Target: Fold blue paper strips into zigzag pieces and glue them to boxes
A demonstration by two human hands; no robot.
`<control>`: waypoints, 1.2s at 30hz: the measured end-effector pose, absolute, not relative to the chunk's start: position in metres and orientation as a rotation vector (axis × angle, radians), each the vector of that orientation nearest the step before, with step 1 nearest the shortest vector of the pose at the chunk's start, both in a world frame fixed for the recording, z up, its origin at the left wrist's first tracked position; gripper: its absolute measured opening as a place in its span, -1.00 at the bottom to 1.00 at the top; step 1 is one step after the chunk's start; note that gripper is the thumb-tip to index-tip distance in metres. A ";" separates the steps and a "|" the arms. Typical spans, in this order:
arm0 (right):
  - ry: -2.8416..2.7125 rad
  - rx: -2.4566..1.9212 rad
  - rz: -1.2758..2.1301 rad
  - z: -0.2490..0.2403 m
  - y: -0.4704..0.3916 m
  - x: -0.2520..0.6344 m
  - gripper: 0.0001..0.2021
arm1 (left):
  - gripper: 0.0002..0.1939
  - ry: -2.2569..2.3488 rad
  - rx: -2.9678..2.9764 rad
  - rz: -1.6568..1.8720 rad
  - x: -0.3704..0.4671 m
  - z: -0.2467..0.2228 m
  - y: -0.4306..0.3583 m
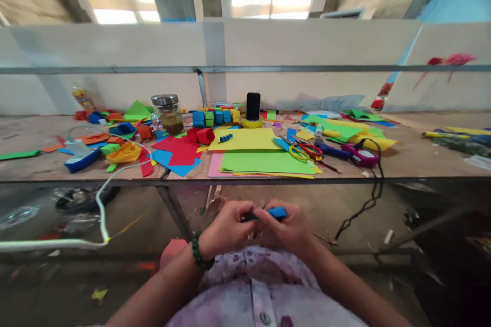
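Observation:
Both my hands are together over my lap, in front of the table edge. A small piece of folded blue paper (276, 212) is pinched between them. My left hand (232, 222), with a green beaded bracelet (197, 251) at its wrist, grips the darker left end of the piece. My right hand (289, 222) has its thumb across the middle, and the blue end sticks out past its fingers. Beyond the hands, stacked green paper (264, 162) and yellow paper (245, 139) lie on the table, with a small folded blue paper piece (226, 138) on the yellow.
On the table (23, 130) are yellow-handled scissors (299, 153), red-handled scissors (312, 150), a purple object with a black cord (360, 155), a glass jar (169, 115), a standing phone (253, 106) and several folded paper blocks (209, 118). A white cable (102, 209) hangs off the left edge.

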State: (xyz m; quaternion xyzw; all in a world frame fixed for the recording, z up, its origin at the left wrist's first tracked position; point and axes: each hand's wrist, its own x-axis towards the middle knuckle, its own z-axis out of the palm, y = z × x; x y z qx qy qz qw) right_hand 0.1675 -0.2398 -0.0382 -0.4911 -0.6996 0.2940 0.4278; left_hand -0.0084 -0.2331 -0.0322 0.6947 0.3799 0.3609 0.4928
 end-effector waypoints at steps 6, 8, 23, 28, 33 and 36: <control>-1.857 -1.137 0.805 -0.031 -0.240 0.167 -0.61 | -0.60 0.868 1.593 0.826 -0.007 -0.033 -0.241; -1.785 -1.149 0.862 -0.025 -0.236 0.175 -0.61 | -0.62 0.855 1.517 0.777 -0.010 -0.032 -0.240; -1.716 -1.134 0.927 0.000 -0.228 0.168 -0.59 | -0.69 0.698 1.173 0.765 -0.006 -0.029 -0.233; -1.377 -1.164 1.049 -0.005 -0.212 0.189 -0.61 | -0.64 0.693 1.081 0.628 -0.023 -0.042 -0.233; -1.296 -1.186 1.155 -0.010 -0.203 0.200 -0.65 | -0.61 0.775 1.209 0.714 -0.029 -0.035 -0.226; -1.480 -1.198 1.250 -0.013 -0.207 0.187 -0.64 | -0.62 0.781 1.305 0.739 -0.018 -0.029 -0.222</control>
